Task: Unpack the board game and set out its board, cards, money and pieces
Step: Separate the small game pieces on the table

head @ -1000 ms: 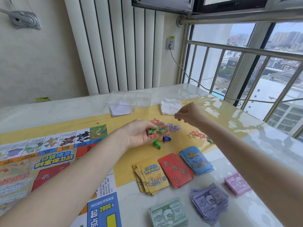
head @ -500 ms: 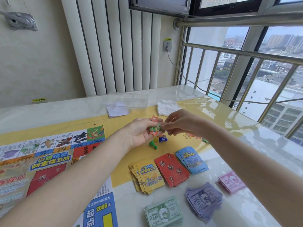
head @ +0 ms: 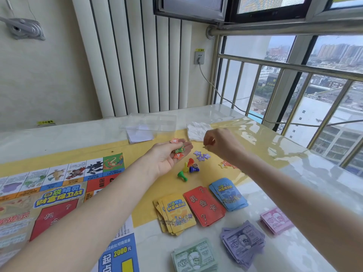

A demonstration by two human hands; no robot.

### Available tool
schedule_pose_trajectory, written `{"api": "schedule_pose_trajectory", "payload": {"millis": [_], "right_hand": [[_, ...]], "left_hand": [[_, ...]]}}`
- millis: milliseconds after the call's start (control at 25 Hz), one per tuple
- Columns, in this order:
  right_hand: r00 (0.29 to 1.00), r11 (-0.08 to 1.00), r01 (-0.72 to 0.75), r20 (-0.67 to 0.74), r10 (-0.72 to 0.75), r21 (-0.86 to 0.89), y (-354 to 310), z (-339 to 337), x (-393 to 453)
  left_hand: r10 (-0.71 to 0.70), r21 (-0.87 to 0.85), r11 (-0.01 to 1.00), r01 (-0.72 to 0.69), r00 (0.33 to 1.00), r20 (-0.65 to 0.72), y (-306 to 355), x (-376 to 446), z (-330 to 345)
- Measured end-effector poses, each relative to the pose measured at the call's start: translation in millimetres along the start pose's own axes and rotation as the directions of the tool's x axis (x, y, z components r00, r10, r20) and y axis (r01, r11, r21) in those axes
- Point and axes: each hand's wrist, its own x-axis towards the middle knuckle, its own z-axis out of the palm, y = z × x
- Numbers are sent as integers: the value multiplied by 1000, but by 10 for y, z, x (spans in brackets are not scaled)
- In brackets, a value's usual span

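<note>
Left hand (head: 167, 156) sits palm-up over the middle of the tabletop (head: 294, 173), fingers lightly cupped round a small heap of star tokens (head: 178, 152), orange and green, one orange star perched out on the fingertips. Right hand (head: 222, 143) hangs just at its 3 o'clock, thumb and forefinger drawn together in a pinch; whether a token sits in there is too small to tell.

Now the spot that matters: the purple stars (head: 202, 156) lie on the tabletop between the two hands, and a second pile, orange stars (head: 225, 164), lies at 5 o'clock from the right hand, close under its wrist. The right hand is the nearer one to both piles, so it looks like the sorting hand, with the left serving as the tray. Its next drop probably goes down at 5 or 7 o'clock, depending on colour.

Below the cupped hand, at 5 o'clock, the pawns (head: 187, 169) and a die (head: 195, 166) lie huddled. Nearer the person, three card decks: yellow (head: 179, 213), red (head: 204, 205), blue (head: 227, 194). Money is out too: green (head: 194, 256), purple (head: 243, 242), pink (head: 275, 219). The board (head: 49, 193) lies spread at 8 o'clock.

By my read, only the stars are left to sort.
</note>
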Motion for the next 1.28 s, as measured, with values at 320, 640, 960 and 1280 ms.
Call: {"api": "schedule_pose_trajectory", "payload": {"millis": [320,640,960,1280], "right_hand": [[980,801,-134,198,20,583,-134,-231,-39],[941,618,-287,336,39,732,-87,-130,-89],[966,677,-225,250,63,701,-81,-160,-83],[970,712,-231,217,112,663,-150,-132,-47]], "left_hand": [[-9,92,996,7,1000,15,-58,28,29],[-105,186,979,80,986,132,-52,-6,97],[-59,162,986,24,974,219,-33,-21,57],[-46,260,966,12,991,123,-52,20,-2]]}}
